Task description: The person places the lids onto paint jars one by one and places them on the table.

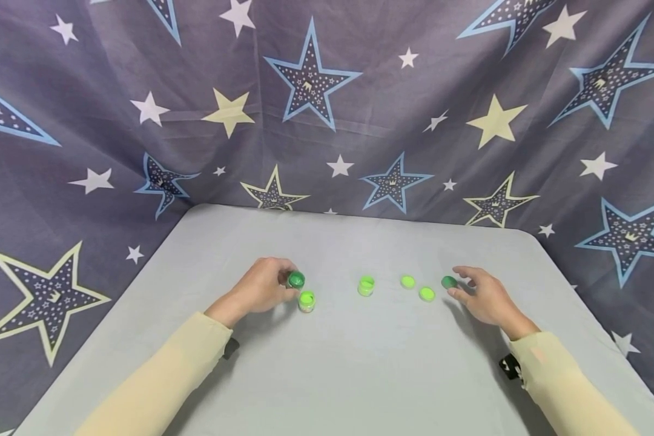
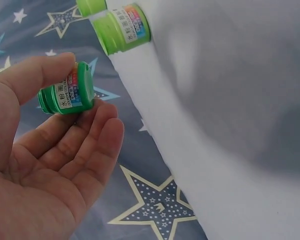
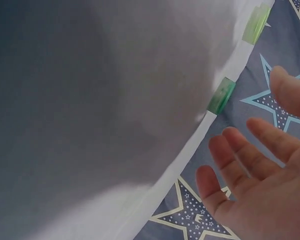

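Observation:
My left hand (image 1: 265, 284) pinches a small dark green paint jar (image 2: 65, 95) between thumb and fingers. The jar has a printed label and, in the head view, shows an uncovered top with green paint. Just in front of that hand stands a light green paint jar (image 1: 307, 302), also without its lid. Over on the right, my right hand (image 1: 482, 295) has its fingers spread and holds nothing. Close to its fingertips lies a dark green lid (image 1: 449, 282), which in the right wrist view (image 3: 221, 96) sits on the table apart from the fingers.
Another uncovered light green jar (image 1: 366, 286) stands mid-table. Two light green lids (image 1: 407, 282) lie flat between it and the dark green lid. The table (image 1: 338, 369) has a pale grey cover, and a star-patterned curtain (image 1: 196, 72) hangs behind and beside it.

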Available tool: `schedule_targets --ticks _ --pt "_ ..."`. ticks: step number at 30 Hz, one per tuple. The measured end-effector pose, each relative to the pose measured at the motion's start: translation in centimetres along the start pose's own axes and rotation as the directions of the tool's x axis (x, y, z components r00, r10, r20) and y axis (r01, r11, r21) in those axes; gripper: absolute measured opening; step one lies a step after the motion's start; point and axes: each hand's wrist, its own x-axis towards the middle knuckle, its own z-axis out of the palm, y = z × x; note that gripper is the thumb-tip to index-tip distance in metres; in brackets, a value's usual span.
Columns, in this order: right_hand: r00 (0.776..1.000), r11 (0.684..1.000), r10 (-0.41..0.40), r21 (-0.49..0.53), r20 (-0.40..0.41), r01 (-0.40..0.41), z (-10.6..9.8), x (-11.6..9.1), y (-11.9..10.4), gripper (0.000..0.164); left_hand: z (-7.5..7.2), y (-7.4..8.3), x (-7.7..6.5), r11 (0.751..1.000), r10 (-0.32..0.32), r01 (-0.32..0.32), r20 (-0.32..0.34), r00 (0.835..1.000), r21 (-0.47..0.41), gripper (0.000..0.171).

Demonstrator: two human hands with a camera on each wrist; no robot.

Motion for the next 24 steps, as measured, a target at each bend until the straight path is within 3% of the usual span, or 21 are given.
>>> schedule_targets --ticks 14,24 --pt "0.997 0.997 0.065 -0.033 0.05 -0.063 0.5 1.1 -0.1 0.057 0.4 0.5 -0.3 0.998 0.058 -0.058 0.007 0.998 -0.036 0.024" --pt "0.993 0.994 0.085 -0.077 0.078 -0.079 0.9 1.9 0.0 0.056 0.5 1.3 -0.5 0.997 0.046 -0.045 0.029 0.998 -0.06 0.025"
